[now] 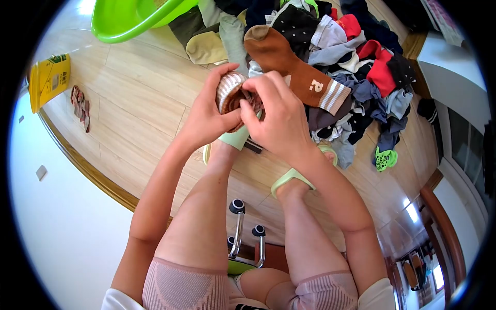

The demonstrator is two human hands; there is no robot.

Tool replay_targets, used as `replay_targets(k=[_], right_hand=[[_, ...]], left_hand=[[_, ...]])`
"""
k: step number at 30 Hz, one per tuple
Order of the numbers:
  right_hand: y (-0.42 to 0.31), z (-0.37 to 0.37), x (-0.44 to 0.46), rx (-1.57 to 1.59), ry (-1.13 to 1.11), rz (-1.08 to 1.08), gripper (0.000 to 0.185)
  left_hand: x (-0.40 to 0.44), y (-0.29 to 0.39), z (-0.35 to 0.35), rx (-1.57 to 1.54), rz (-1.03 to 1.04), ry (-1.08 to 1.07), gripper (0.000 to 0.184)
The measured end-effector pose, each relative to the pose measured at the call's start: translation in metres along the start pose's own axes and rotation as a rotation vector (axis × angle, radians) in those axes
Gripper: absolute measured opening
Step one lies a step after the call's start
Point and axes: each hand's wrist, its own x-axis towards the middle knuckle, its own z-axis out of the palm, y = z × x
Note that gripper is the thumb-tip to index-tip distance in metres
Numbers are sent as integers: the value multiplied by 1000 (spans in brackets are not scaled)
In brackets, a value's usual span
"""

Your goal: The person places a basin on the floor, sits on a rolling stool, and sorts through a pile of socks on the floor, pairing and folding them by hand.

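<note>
Above my knees, both of my hands are on a bunched brown sock (227, 94) with a white striped cuff. My left hand (206, 116) is wrapped round its left side, with the thumb below. The thumb and fingers of my right hand (281, 116) pinch the sock at the opening on its right side; part of it is hidden behind those fingers. Just beyond my right hand lies a flat brown sock (281, 54) with white stripes at its cuff and a pale letter, on the edge of a sock pile.
A large pile of mixed socks (356, 93) covers the floor ahead and right. A green basin (129, 33) stands at the upper left, a yellow bucket (50, 80) at the left. Beside the bucket lies a patterned sock (81, 108). Chrome stool legs (237, 232) show between my legs.
</note>
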Motion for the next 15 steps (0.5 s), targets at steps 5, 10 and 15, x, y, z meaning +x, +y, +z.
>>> replay_targets(k=[5, 10, 15], right_hand=[[12, 3, 8, -64, 20, -172, 24], [8, -8, 4, 204, -12, 46, 15], [14, 11, -6, 354, 64, 312, 16]], left_hand=[[-2, 7, 8, 129, 7, -37, 60], [7, -8, -4, 378, 67, -29, 64], [3, 5, 0, 187, -42, 5, 67]])
